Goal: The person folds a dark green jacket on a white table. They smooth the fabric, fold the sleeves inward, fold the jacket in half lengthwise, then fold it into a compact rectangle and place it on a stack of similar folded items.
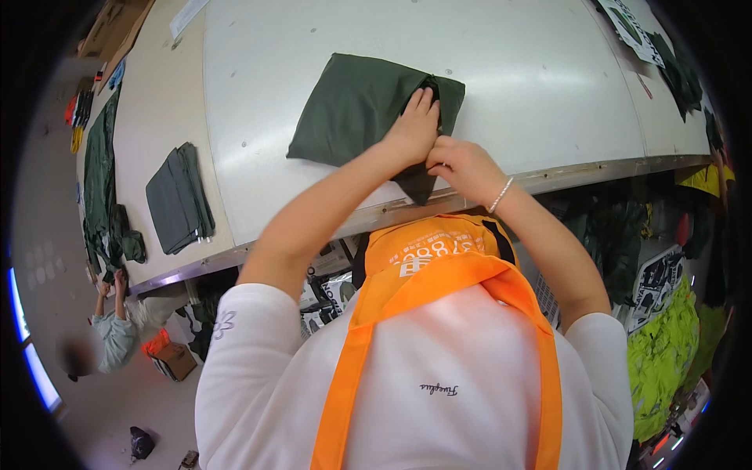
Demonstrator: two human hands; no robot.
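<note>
A dark green folded fabric bundle, like a pouch (pixel 348 110), lies on the pale table in front of me, with a slit-like opening near its right end. My left hand (pixel 415 133) rests over that opening, fingers stretched out along the dark fold; its thumb is hidden. Close beside it, my right hand (pixel 462 164) has its fingers curled into a pinch on the pouch's near right edge. A pointed corner of the fabric hangs toward the table's front edge, below my hands.
A stack of folded dark green fabric (pixel 178 200) lies to the left. Farther left, a long green garment (pixel 102 172) spreads by another person's hands (pixel 113 283). Printed packaging (pixel 630 31) and dark fabric sit at the far right. Yellow-green garments (pixel 666 352) are heaped below the table at right.
</note>
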